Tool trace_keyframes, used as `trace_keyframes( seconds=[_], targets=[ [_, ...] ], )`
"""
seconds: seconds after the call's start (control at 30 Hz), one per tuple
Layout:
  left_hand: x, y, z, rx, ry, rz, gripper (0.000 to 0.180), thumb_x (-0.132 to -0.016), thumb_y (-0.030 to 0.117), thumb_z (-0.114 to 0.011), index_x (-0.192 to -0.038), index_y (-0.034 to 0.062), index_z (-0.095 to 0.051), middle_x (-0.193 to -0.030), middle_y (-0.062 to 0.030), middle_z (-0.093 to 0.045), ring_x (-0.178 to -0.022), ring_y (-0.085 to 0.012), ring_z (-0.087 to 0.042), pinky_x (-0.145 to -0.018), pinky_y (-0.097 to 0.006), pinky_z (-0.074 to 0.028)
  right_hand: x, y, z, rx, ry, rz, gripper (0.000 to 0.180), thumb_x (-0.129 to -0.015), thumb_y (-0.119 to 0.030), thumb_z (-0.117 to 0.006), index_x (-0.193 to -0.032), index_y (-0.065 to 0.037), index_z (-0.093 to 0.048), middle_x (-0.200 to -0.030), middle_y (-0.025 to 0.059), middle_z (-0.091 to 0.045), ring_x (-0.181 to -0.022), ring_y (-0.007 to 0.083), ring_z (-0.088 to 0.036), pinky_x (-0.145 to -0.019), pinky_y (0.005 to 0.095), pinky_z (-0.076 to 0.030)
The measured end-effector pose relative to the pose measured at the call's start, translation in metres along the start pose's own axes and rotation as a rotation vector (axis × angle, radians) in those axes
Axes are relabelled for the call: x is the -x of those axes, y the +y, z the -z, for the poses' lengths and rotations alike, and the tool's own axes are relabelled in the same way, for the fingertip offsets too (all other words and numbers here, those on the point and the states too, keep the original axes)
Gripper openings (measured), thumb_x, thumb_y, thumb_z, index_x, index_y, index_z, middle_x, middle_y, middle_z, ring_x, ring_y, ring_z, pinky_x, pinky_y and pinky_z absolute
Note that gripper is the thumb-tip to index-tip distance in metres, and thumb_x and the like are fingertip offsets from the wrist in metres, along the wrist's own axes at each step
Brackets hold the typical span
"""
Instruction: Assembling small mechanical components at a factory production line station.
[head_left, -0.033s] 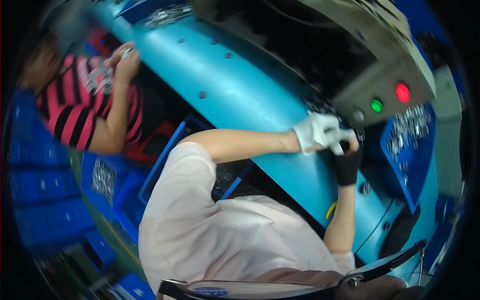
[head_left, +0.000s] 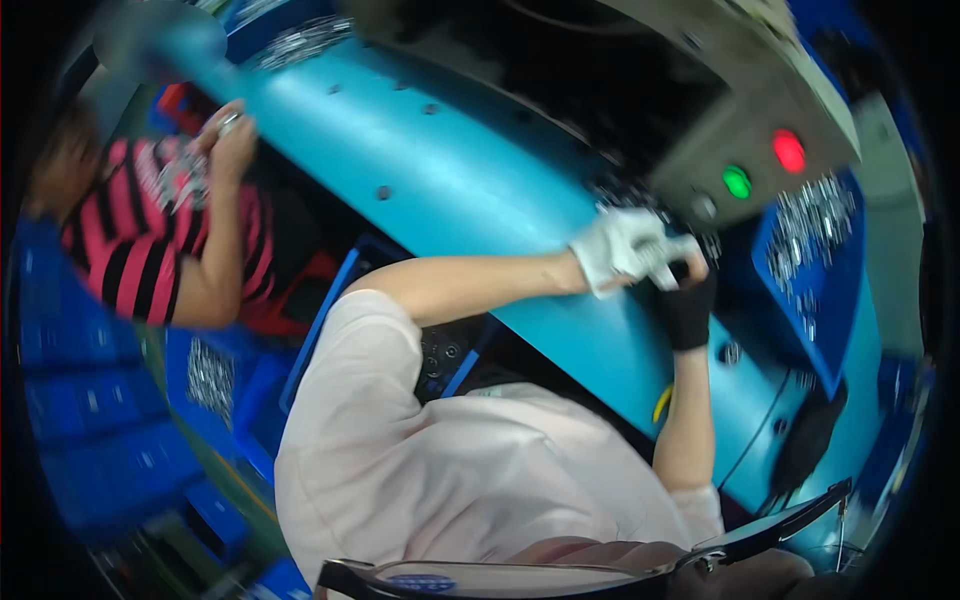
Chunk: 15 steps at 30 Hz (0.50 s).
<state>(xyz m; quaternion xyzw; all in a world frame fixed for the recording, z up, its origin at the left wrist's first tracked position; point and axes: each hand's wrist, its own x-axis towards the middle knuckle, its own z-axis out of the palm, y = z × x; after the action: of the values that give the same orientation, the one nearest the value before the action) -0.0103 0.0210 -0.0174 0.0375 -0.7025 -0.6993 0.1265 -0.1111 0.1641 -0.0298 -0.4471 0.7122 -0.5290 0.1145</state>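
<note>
Above the light blue worktable (head_left: 540, 220), my two hands meet at the front of a grey machine. A white glove covers my left hand (head_left: 622, 252), whose fingers are closed and reach across to the fingertips of my right hand (head_left: 688, 295). That one wears a black glove with bare fingertips, curled against the left. Whatever lies between the fingers is too small and blurred to make out. Just beyond the hands lies a pile of small shiny metal parts (head_left: 632, 195).
The machine's panel (head_left: 715, 190) carries red and green lights. On the right stands a blue bin (head_left: 825, 365) of metal pieces, with a dark object (head_left: 805, 440) nearer me. At the left, a co-worker in a striped shirt (head_left: 140, 240) holds a small metal item. Blue crates (head_left: 90, 350) line the floor.
The whole view has shifted slightly, so most of the bench and machine sit further left in it. My hands stay together in much the same place over the worktable.
</note>
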Motion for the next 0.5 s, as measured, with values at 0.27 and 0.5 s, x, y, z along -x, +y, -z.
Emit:
trace_keyframes(
  seconds=[0.27,0.5],
  targets=[
    [-0.011,-0.003,0.006,0.058,0.19,0.002,0.029,-0.096,0.024,-0.054,-0.094,-0.0027,-0.064,-0.08,-0.0041,-0.062,-0.062,-0.0092,-0.059,-0.061,-0.022,-0.048,-0.01,-0.032,-0.002,-0.268,0.093,-0.219,0.019,-0.081,-0.013,-0.07,-0.095,-0.002,-0.064,-0.085,0.0069,-0.067,-0.079,0.0145,-0.063,-0.074,0.0273,-0.048],
    [0.005,0.01,-0.003,0.188,0.121,0.212,0.032,-0.097,0.028,-0.052,-0.097,-0.0019,-0.065,-0.07,0.0002,-0.059,-0.061,-0.005,-0.053,-0.053,-0.02,-0.042,0.002,-0.033,-0.007,-0.058,0.142,-0.041,0.014,-0.081,-0.007,-0.066,-0.094,-0.001,-0.065,-0.089,0.0111,-0.068,-0.081,0.02,-0.066,-0.072,0.0295,-0.05]
  ],
)
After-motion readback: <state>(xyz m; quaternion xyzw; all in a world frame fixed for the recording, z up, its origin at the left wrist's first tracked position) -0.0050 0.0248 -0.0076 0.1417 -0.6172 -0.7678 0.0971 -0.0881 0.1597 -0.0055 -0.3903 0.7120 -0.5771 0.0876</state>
